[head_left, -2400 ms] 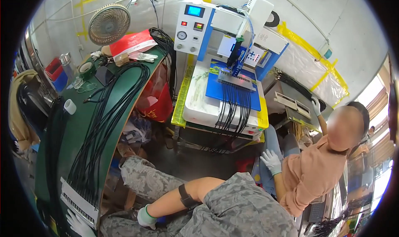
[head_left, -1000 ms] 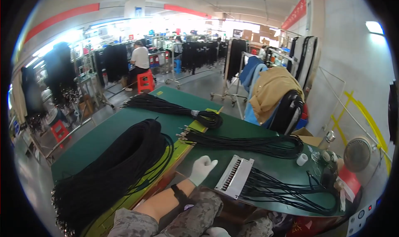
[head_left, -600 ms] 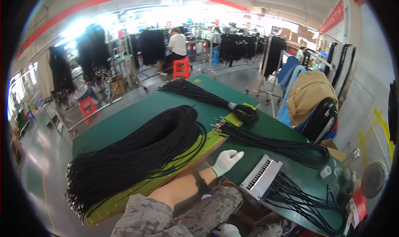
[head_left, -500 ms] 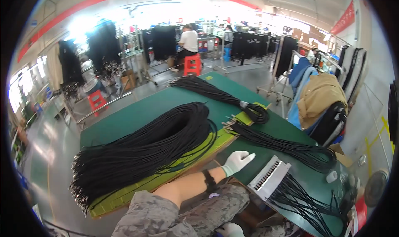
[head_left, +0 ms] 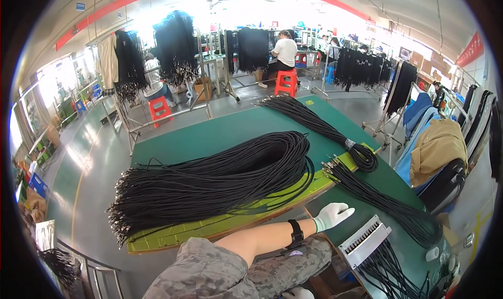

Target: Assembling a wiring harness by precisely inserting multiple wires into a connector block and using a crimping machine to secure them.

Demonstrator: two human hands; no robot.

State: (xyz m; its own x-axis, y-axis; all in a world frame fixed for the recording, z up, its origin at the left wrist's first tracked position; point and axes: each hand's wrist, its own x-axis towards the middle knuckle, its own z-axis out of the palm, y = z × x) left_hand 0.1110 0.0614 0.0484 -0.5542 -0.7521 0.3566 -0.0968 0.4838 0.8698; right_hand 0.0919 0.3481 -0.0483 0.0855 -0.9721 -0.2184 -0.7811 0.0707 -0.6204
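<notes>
My left hand [head_left: 334,216], in a white glove with a dark band at the wrist, hovers over the near edge of the green table. Its thumb stands apart from the loosely bent fingers, and nothing shows in it. Closest to it is a pale metal block [head_left: 365,241] with a row of slots, from which several black cords [head_left: 392,270] trail. My right hand [head_left: 297,294], also gloved, shows only in part at the lower edge; its fingers are hidden. Beyond my left hand lies a bundle of black cords [head_left: 377,199] with metal ends.
A large looped pile of black cords [head_left: 215,181] covers the yellow-green board [head_left: 194,238] at left. Another tied cord bundle [head_left: 314,118] lies farther back on the table [head_left: 209,131]. A small white cup-like piece [head_left: 432,254] stands at right. Clothes [head_left: 437,152] hang beyond; a person [head_left: 284,52] sits behind.
The view has swung to the left, so table, cords and block sit farther right in the picture. My left hand stays near the block, its pose little changed.
</notes>
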